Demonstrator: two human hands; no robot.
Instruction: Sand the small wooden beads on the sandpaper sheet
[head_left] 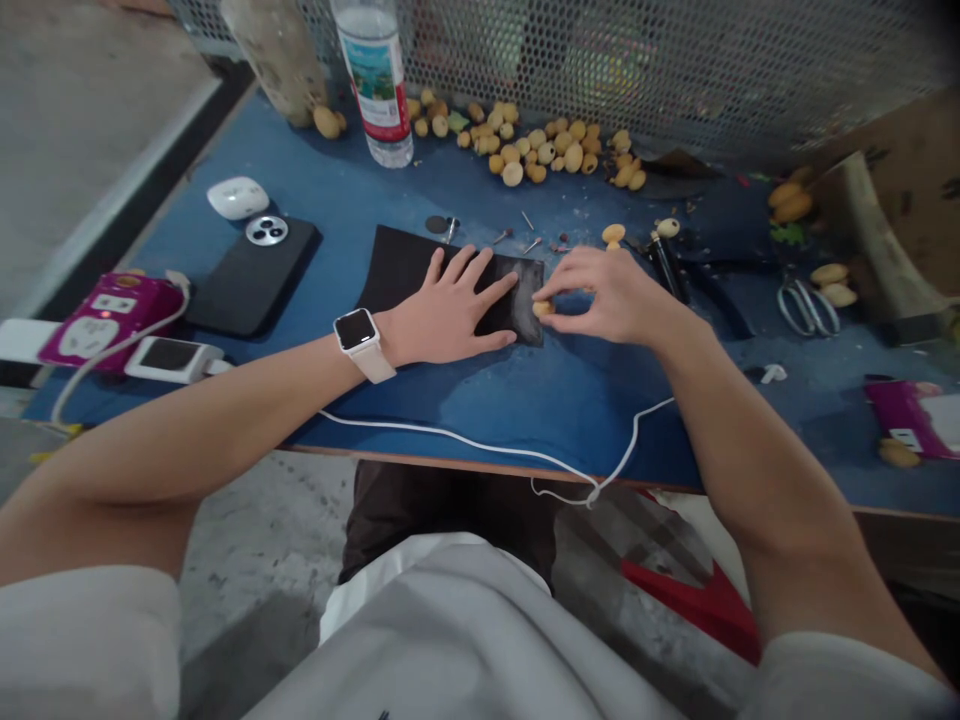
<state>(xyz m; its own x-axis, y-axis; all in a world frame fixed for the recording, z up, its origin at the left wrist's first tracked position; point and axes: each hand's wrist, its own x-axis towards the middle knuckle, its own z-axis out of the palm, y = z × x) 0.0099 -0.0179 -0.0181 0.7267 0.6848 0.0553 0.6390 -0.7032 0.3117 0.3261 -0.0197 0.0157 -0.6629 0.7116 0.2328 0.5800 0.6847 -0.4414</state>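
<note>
A dark sheet [397, 262], dusty and greyish toward its right end, lies on the blue table [450, 400]. My left hand [450, 312] rests flat on this sheet with its fingers spread. At the sheet's right end, my right hand [600, 292] pinches a small tan nut-like piece [543, 308] between thumb and fingertips. The piece is at the sheet's surface; whether it touches cannot be made out. Just beyond the sheet are a dark round disc [436, 224] and small metal bits [531, 246].
Many tan pieces [573, 157] line the back beside a water bottle [375, 85]. Phone [255, 280], white case [238, 198] and purple power strip [105, 318] lie left. Scissors [807, 305] and pliers [724, 290] lie right. A white cable [450, 433] runs along the front edge.
</note>
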